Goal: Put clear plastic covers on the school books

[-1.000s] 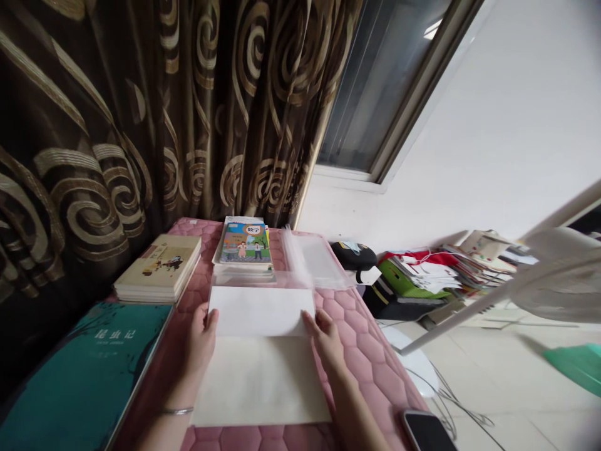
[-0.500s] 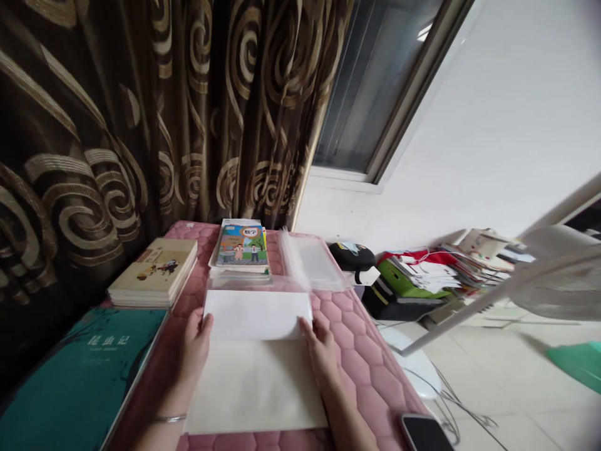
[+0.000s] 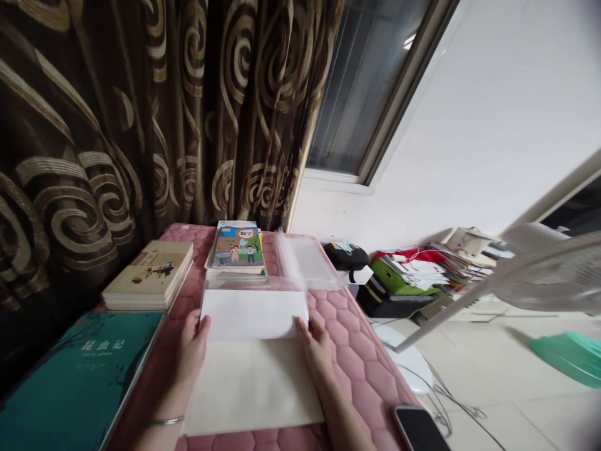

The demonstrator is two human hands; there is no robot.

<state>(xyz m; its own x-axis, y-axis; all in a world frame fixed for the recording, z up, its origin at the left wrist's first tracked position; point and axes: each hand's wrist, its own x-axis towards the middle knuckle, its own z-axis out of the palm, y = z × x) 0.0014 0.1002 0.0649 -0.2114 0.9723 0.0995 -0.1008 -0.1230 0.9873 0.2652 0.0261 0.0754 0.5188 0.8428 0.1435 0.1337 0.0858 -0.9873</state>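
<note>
What looks like an open book (image 3: 256, 382) lies flat before me, with a blank cream lower part and a white upper part (image 3: 253, 313). A strip of clear plastic (image 3: 230, 284) shows along its far edge. My left hand (image 3: 193, 341) grips the left side of the white part, thumb on top and fingers mostly hidden. On the opposite side my right hand (image 3: 313, 344) holds the right edge the same way. Beyond them stands a stack of textbooks (image 3: 237, 247) with a blue cover on top. Clear plastic book covers (image 3: 310, 263) lie to its right.
A pink quilted surface (image 3: 347, 332) carries everything. At left are a teal book (image 3: 79, 382) and a stack of beige books (image 3: 150, 272). A phone (image 3: 420, 429) lies at the near right edge. Past that edge stand a white fan (image 3: 451, 313) and piled bags and papers (image 3: 408, 275).
The view has shifted slightly, so the scene sits a little further left. Both hands keep the same hold, and the book stays in place on the quilted surface.
</note>
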